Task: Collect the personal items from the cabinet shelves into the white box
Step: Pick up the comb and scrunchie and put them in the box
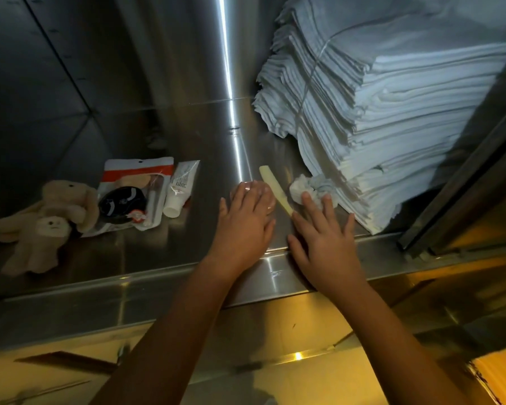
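Steel shelf, flat left hand on disc, right hand touching cloth

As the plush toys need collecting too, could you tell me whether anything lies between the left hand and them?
Yes. The white tube and the orange-and-white packet lie side by side on the shelf between the left hand and the plush toys; both lie low, so the hand could probably reach over them.

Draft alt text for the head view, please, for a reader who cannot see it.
On a steel shelf, the left hand rests on a clear round item and the right hand touches a crumpled cloth, a cream stick between them. Plush toys, a packet and tube lie left; stacked white cloths stand right.
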A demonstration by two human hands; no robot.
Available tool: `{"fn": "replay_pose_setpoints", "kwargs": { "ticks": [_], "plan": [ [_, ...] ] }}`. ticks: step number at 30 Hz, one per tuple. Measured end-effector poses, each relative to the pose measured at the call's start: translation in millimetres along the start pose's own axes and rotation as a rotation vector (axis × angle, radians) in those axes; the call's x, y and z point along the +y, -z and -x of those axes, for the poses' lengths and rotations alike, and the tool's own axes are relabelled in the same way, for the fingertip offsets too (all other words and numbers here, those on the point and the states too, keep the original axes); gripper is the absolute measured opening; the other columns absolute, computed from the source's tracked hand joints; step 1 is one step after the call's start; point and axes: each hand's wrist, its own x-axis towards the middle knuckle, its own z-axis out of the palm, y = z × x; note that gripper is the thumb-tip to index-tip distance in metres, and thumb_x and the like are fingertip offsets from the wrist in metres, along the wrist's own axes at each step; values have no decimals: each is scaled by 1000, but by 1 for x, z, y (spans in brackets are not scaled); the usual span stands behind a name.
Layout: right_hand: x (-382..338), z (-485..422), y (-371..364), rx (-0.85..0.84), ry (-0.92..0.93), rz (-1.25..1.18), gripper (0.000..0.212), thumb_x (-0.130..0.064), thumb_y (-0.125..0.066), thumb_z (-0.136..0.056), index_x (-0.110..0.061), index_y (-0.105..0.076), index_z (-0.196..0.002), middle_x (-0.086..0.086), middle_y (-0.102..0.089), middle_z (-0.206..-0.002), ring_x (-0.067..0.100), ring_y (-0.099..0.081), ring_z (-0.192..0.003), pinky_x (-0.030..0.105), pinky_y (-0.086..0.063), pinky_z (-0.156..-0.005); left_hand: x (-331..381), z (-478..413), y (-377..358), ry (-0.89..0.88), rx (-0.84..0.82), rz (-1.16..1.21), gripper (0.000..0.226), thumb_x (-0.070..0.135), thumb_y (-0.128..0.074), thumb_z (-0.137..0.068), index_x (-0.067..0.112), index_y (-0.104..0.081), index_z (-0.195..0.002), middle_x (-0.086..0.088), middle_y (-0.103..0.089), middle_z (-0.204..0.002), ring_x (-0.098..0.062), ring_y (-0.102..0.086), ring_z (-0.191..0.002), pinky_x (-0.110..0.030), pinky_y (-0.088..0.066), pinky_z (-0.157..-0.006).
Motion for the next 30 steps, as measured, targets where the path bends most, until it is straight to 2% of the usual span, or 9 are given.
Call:
{"fn": "replay_pose_setpoints", "kwargs": {
  "ticks": [5,11,15,19,22,24,28,30],
  "plan": [
    [2,12,2,23,51,-54,48,-36,-41,-94,-18,-39,-138,2,-6,-156,25,9,-142,45,14,-104,8,18,-4,13,-4,-7,60,37,-36,-95,24,-8,-147,1,-6,-155,-19,6,-140,-47,-1,-111],
    [3,31,4,115,113,-90,37,-10,-68,-81,-6,-61,-118,17,-39,-142,43,-24,-134,64,-10,-101,14,41,-4,12,-30,-30,63,35,-38,-96,27,-3,-147,3,-1,-156,-17,8,-140,-42,5,-109],
    [5,39,6,150,108,-88,35,-8,-71,-78,-5,-65,-112,20,-43,-138,47,-30,-130,71,-18,-96,14,48,0,2,-49,-49,63,30,-41,-95,28,-4,-147,4,-1,-156,-16,8,-140,-45,4,-110],
    [1,38,9,189,101,-72,37,-5,-76,-72,-3,-66,-107,24,-47,-133,49,-35,-126,69,-16,-95,13,52,0,-15,-48,-67,65,24,-44,-95,29,-5,-147,4,-1,-156,-17,9,-140,-40,9,-107],
    [-8,25,11,207,167,-86,46,-1,-75,-70,-2,-62,-114,24,-53,-128,46,-41,-123,61,-15,-96,13,52,1,-26,-29,-53,66,18,-48,-92,28,-10,-146,4,-4,-155,-17,8,-140,-35,13,-103],
    [-13,15,11,154,196,-80,50,-3,-69,-76,-5,-55,-124,22,-48,-134,42,-36,-129,59,-16,-102,14,50,2,-32,-14,-29,64,14,-48,-91,26,-16,-146,3,-7,-155,-16,6,-140,-33,13,-104],
    [-10,10,5,18,153,-5,52,-24,-43,-92,-14,-32,-142,8,-18,-154,27,-3,-143,51,3,-111,13,48,2,-45,-23,20,63,13,-48,-90,26,-18,-145,4,-7,-155,-12,7,-140,-30,15,-104],
    [-5,13,2,-7,140,-9,53,-22,-43,-93,-12,-29,-143,8,-18,-154,27,-2,-143,51,4,-111,12,48,2,-45,-15,22,63,14,-48,-91,26,-17,-145,5,-8,-155,-12,6,-140,-30,15,-104]
  ]
}}
